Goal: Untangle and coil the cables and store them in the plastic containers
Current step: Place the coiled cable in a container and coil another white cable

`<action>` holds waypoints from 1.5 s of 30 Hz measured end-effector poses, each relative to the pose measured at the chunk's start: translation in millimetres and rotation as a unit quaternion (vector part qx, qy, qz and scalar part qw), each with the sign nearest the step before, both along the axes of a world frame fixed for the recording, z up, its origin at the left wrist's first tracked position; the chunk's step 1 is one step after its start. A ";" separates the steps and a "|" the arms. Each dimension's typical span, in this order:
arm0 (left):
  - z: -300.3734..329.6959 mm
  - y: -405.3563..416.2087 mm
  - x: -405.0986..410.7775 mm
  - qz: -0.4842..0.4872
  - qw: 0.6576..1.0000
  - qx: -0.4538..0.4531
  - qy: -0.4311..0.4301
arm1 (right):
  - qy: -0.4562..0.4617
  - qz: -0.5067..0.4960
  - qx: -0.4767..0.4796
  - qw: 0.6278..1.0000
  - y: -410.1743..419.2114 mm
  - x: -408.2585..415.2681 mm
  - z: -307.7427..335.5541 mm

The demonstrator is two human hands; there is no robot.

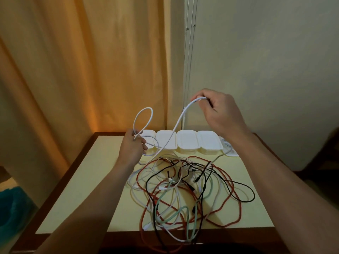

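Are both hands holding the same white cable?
Yes: the left hand grips a loop of the white cable, and the right hand pinches its end.

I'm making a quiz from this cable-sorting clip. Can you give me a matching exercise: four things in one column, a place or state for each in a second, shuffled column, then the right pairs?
Things:
1. white cable
2. red cable
3. plastic containers
4. left hand

Places or states:
A. in a row along the table's far edge
B. holding a loop of cable
C. lifted above the table, held between both hands
D. lying in the tangled pile on the table

Pairs: 1-C, 2-D, 3-A, 4-B

The right hand pinches the white cable's other end.
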State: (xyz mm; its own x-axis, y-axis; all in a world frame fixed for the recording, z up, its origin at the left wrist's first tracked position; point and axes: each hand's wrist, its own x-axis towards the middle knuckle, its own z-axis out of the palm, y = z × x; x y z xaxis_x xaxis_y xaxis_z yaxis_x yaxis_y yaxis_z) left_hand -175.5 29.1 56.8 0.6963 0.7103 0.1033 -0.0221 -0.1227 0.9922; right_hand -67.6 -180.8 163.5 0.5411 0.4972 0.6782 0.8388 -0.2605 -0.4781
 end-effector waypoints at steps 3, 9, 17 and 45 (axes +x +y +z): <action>0.6 1.7 -0.8 0.002 1.000 -0.010 -0.006 | -0.018 -0.049 -0.039 0.998 -4.7 3.6 3.7; -2.6 4.1 -2.7 0.012 1.000 -0.010 -0.004 | 0.010 -0.080 -0.175 0.981 -2.8 4.2 2.7; -5.9 -3.1 -3.5 -0.016 0.999 -0.016 -0.037 | 0.080 -0.062 -0.432 0.896 -2.3 12.8 -20.3; -47.9 -6.5 -26.9 -0.068 0.960 -0.223 -0.152 | 0.108 0.000 -0.271 0.957 14.6 17.2 -57.1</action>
